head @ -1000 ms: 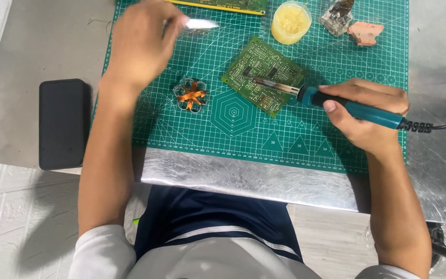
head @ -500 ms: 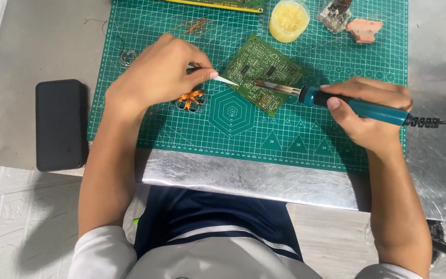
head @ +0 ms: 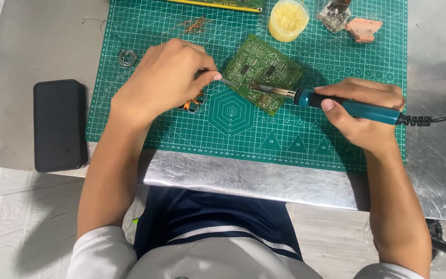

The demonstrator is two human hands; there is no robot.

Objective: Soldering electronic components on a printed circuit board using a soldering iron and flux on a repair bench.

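On green cutting mat [head: 130, 41], circuit board [head: 264, 72] lies flat. Right hand [head: 360, 111] grips soldering iron [head: 347, 103] pen-style, tip on board. Left hand [head: 163, 80] pinches tweezers [head: 228, 82], tips at board edge, likely steadying 1 part.

Black dark-screened phone [head: 59, 125] lies beside green mat [head: 305, 144].
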